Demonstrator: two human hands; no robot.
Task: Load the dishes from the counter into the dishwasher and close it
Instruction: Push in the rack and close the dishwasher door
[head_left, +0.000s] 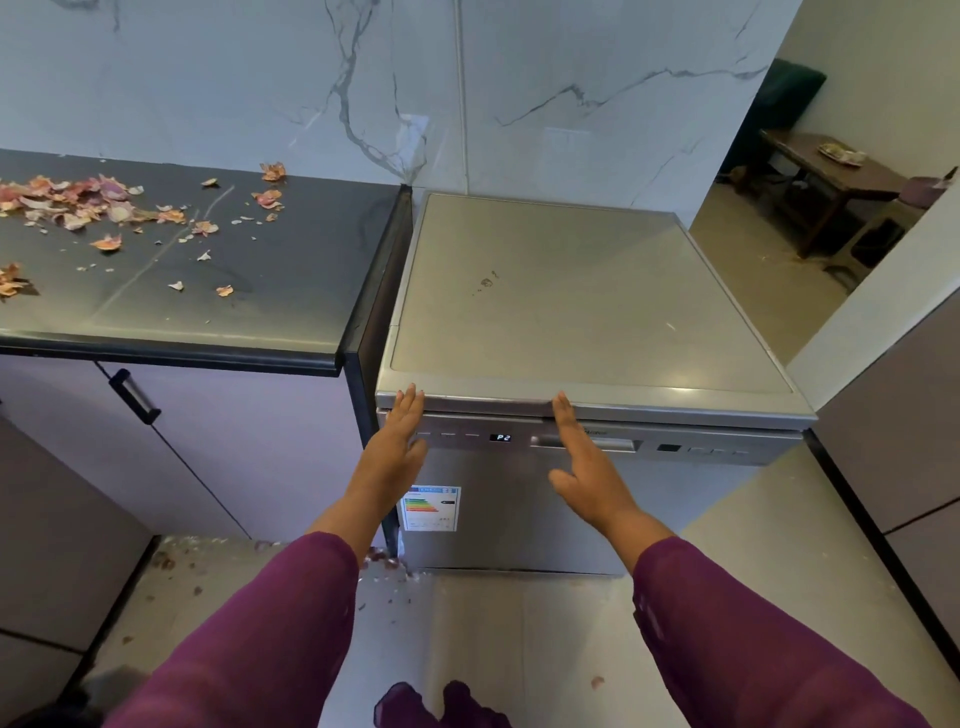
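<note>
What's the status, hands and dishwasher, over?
Left hand and right hand open, at dishwasher top edge. Door shut, display reads P2. Onion peels on counter, no dishes in view.

I count two bare hands, my left hand (397, 441) and right hand (587, 470), one silver boxy metal dishwasher (571, 291), one glossy black stone counter (291, 254), one white paper energy label (431, 508), one black bar cabinet handle (136, 396), plus uncountably many pinkish onion peels (111, 189).
</note>
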